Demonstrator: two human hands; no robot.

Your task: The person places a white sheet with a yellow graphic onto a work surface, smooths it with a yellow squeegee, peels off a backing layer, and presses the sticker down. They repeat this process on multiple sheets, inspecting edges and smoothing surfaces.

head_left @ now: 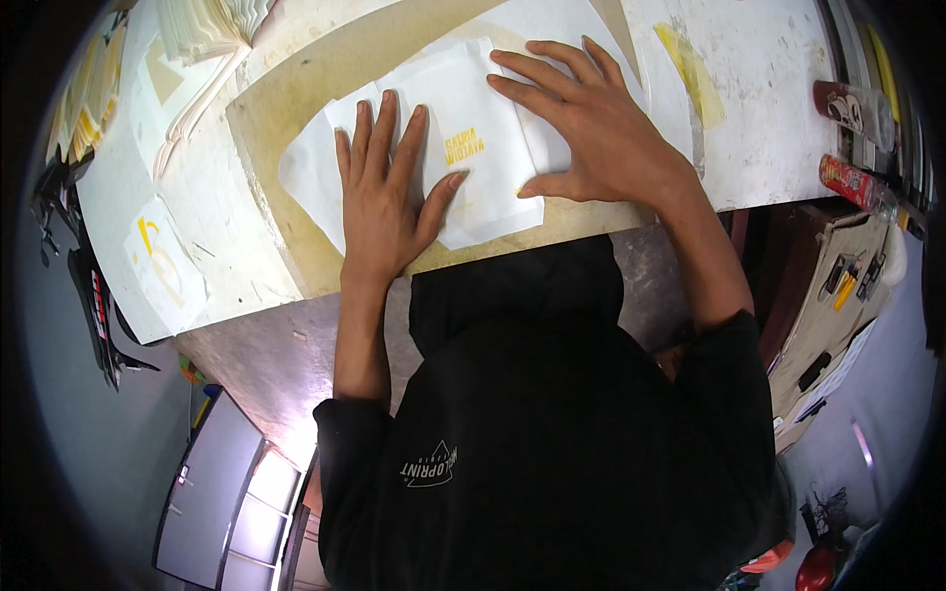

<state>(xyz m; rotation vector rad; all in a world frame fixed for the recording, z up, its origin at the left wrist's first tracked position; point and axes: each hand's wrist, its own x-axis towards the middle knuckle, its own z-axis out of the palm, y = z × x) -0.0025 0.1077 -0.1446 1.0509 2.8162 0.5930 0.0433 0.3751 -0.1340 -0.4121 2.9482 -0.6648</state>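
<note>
A white folded sheet (478,94), thin like paper or cloth, lies under both hands with a small patch of yellow lettering at its middle. My left hand (379,197) rests flat on the sheet's left part, fingers spread and pointing away from me. On the right side, my right hand (611,143) is spread out, its fingertips and thumb at the edge of the folded panel. Neither hand grips anything. Beneath the sheet is a tan board (264,158) reaching the table's near edge. More white material (305,172) shows on either side of the folded panel.
Stacked white sheets (202,30) sit at the far left of the white table (764,118). A yellow-marked paper (168,266) lies at the near left, and a yellow translucent strip (690,74) at right. Printed pouches (855,182) line the right end.
</note>
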